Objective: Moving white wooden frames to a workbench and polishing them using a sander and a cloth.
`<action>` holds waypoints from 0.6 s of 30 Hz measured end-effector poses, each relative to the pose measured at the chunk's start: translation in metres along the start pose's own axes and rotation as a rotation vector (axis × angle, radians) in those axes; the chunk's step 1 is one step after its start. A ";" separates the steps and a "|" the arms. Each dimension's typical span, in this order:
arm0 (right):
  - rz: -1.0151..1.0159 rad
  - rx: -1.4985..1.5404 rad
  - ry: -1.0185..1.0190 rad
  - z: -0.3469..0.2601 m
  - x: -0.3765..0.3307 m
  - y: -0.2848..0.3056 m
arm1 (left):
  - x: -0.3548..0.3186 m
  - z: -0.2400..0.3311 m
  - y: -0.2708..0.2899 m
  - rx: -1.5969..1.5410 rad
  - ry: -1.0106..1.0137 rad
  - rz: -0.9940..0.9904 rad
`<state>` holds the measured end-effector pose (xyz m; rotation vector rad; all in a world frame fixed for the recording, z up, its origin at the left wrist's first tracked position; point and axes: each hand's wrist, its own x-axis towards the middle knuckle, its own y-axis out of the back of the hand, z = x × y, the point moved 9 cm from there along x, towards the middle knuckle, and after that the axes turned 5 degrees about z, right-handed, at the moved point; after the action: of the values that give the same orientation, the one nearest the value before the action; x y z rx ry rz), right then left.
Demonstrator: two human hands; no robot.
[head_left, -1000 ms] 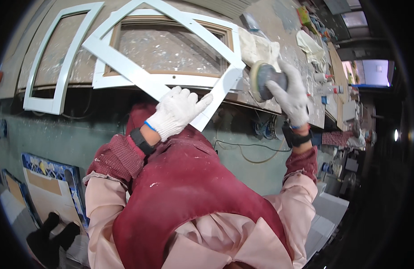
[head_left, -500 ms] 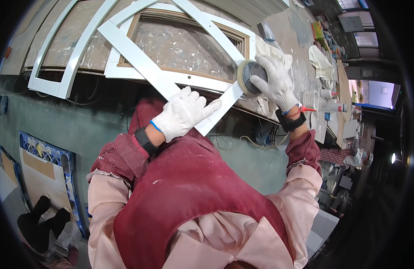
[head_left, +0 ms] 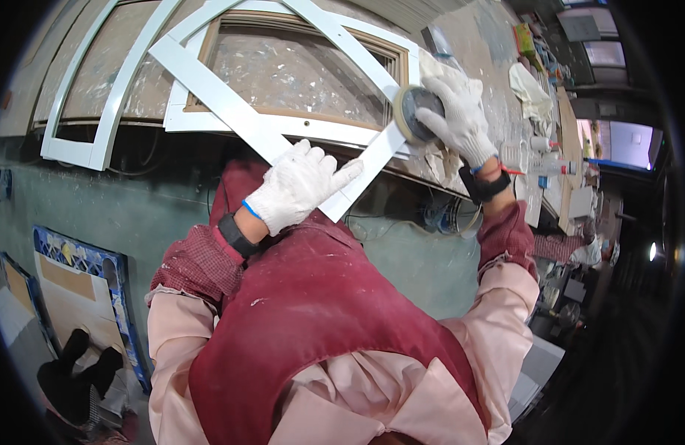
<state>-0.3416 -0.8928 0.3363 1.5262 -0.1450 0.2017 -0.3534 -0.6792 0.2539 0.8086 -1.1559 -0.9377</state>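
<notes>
A white rectangular frame (head_left: 216,93) lies turned at an angle, its near corner jutting over the bench edge toward my apron. My left hand (head_left: 294,189), in a white knit glove, grips it close to that corner, thumb stretched along the rail. At the right-hand rail, my gloved right hand (head_left: 461,122) holds a round dark pad (head_left: 411,115) with a cream rim against the white surface. The fingers lie over the back of the pad. Beneath is another white frame (head_left: 183,119) with a brown inner edge.
A narrower white frame (head_left: 101,148) rests at the left, overhanging the paint-spotted bench (head_left: 272,70). Pale cloths (head_left: 530,90) and bottles (head_left: 554,166) are on the right. Below left, a blue pallet (head_left: 120,297) carries boards, with a person's dark-clad legs (head_left: 75,371) beside it.
The view has shifted slightly. The pad and right hand stay at nearly the same spot on the right rail, and my left hand keeps its hold.
</notes>
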 end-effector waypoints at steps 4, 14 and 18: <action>0.043 -0.037 -0.070 0.029 0.016 -0.008 | 0.000 0.002 -0.001 0.035 -0.019 0.005; 0.052 -0.028 -0.043 0.027 0.015 -0.008 | -0.002 0.005 -0.004 0.031 -0.027 0.041; 0.001 -0.088 -0.192 0.054 0.012 -0.021 | 0.000 0.004 -0.002 0.065 -0.032 0.041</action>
<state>-0.3233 -0.9467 0.3208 1.4562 -0.3032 0.0478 -0.3576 -0.6803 0.2534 0.8218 -1.2320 -0.8856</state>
